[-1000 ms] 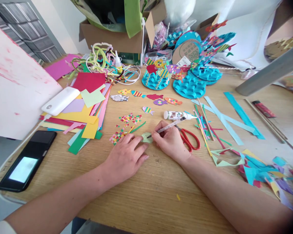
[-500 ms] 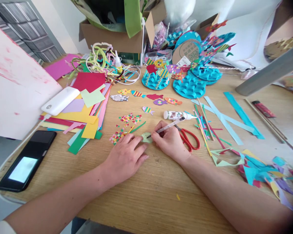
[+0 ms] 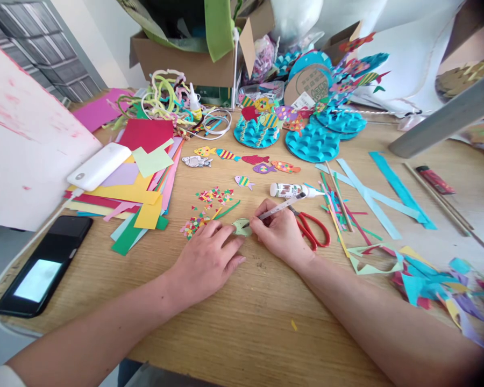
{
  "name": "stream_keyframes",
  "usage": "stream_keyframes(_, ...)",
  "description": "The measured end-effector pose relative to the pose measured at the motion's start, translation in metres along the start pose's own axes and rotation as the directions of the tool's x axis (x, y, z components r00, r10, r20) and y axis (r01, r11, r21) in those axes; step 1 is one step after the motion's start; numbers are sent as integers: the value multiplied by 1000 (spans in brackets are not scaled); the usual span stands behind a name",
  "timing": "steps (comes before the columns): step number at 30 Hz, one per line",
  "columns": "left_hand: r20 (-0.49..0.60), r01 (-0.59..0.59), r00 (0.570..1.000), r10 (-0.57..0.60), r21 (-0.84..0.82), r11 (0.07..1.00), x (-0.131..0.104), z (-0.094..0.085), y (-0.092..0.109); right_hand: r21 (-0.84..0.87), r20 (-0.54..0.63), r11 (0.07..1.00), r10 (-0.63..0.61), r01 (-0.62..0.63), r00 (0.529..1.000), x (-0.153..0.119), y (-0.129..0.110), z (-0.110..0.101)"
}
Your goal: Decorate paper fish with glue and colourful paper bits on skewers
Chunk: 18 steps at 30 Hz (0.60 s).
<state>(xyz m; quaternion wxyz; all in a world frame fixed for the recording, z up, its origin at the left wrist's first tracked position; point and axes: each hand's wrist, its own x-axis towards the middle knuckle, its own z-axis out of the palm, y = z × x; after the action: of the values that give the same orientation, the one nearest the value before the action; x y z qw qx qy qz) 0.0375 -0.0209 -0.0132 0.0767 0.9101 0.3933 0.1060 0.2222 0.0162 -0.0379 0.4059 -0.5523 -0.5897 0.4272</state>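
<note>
A small light green paper fish [image 3: 241, 227] lies on the wooden table between my hands. My left hand [image 3: 210, 252] rests flat with its fingers stretched out, the fingertips at the left edge of the fish. In my right hand [image 3: 278, 231] is a white pen [image 3: 281, 206], pinched near its tip, which touches the fish. Red-handled scissors [image 3: 312, 228] lie just right of that hand, partly hidden behind it. Beyond my left fingers are heaps of tiny coloured paper bits [image 3: 214, 195]. A glue bottle [image 3: 288, 189] lies on its side behind the pen.
Several finished paper fish [image 3: 255, 159] lie further back, before blue round stands [image 3: 312, 142]. Coloured paper sheets [image 3: 145, 196], a power bank [image 3: 99, 166] and a phone [image 3: 44, 266] are at the left. Paper strips [image 3: 367, 193] and scraps [image 3: 431, 282] spread over the right side.
Almost nothing differs. Both hands stay in place, and the pen tip remains on the green fish.
</note>
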Motion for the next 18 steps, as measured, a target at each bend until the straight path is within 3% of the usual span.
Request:
stream_keyframes(12, -20, -7, 1000, 7, 7, 1000, 0, -1, 0, 58, -4, 998, 3, -2, 1000, -2, -2, 0)
stream_keyframes(18, -13, -7, 1000, 7, 11, 1000, -1, 0, 0, -4, 7, 1000, -11, 12, 1000, -3, -4, -1)
